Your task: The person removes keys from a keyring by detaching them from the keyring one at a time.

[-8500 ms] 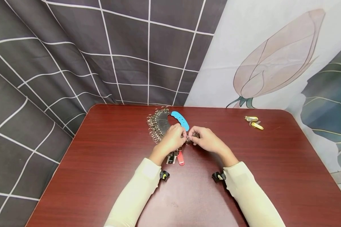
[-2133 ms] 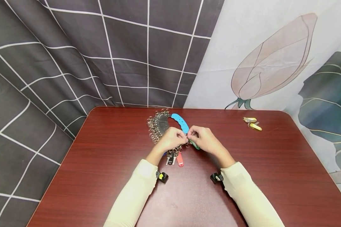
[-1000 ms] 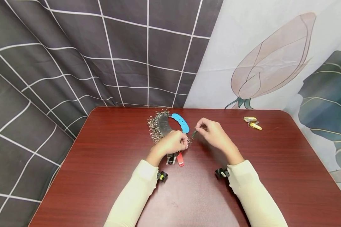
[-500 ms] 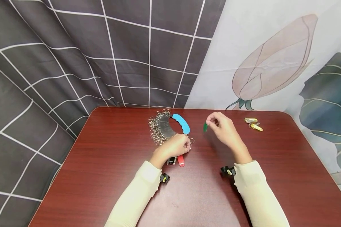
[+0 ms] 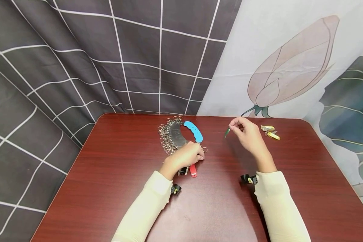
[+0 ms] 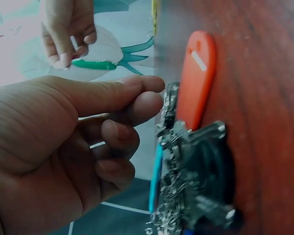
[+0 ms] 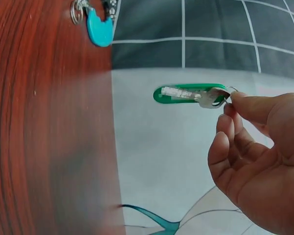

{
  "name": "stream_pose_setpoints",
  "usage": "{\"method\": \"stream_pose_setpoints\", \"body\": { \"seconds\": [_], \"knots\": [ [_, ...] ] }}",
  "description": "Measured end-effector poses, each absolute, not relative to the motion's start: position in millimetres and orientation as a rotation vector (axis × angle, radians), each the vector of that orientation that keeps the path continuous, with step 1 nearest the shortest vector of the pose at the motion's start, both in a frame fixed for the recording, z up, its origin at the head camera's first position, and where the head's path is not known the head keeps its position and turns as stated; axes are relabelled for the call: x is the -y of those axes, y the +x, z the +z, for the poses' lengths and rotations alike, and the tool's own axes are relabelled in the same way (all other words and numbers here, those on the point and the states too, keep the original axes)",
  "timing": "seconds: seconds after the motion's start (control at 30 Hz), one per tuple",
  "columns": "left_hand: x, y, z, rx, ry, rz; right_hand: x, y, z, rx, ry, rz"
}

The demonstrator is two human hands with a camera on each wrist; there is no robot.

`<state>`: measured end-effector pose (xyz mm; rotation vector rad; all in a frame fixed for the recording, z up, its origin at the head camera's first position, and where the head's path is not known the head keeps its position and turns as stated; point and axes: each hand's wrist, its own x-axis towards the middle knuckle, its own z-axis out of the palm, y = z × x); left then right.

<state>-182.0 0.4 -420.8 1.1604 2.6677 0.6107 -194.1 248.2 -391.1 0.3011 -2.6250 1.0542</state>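
My right hand [image 5: 245, 131] pinches a green key tag [image 7: 159, 95] with a silver key [image 7: 186, 94] by its small ring, held up above the table. In the right wrist view, the tag extends left from thumb and fingertips. My left hand [image 6: 73, 127] is curled, thumb and index tips together right at a cluster of metal rings [image 6: 169, 107]; I cannot tell whether they grip one. Beside them lie a red key tag [image 6: 199, 73] and a black tag [image 5: 184, 170], with silver keys. Behind the left hand is a dark fan-shaped key holder with many rings [image 5: 167, 141] and a blue handle [image 5: 194, 130].
Two yellow key tags [image 5: 272, 135] with keys lie at the back right of the reddish wooden table [image 5: 118, 151], beyond the right hand. A grey checked curtain [image 5: 139, 67] and a white flowered curtain [image 5: 230, 84] hang behind the table.
My right hand has pulled the green tag and key away from the rings and carried them to the right and back. The left hand stays by the rings, having shifted slightly right and nearer.
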Motion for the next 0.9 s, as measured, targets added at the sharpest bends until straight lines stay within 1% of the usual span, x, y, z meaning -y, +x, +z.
{"method": "stream_pose_setpoints", "body": {
  "seconds": [0.2, 0.3, 0.57, 0.9],
  "knots": [
    [5.6, -185.4, -408.9, -2.696, 1.022, 0.771, -257.7, -196.0, -392.3, 2.614, 0.279, 1.0],
    [9.4, -186.0, -402.3, -2.731, 0.999, 0.838, -263.9, -196.3, -391.7, 2.578, 0.255, 0.982],
    [20.3, -177.5, -392.4, -2.847, 1.004, 0.866, -283.6, -195.7, -392.7, 2.447, 0.149, 0.947],
    [36.3, -172.8, -398.1, -2.909, 1.091, 0.782, -321.1, -193.7, -393.4, 2.424, 0.045, 0.868]
  ]
}}
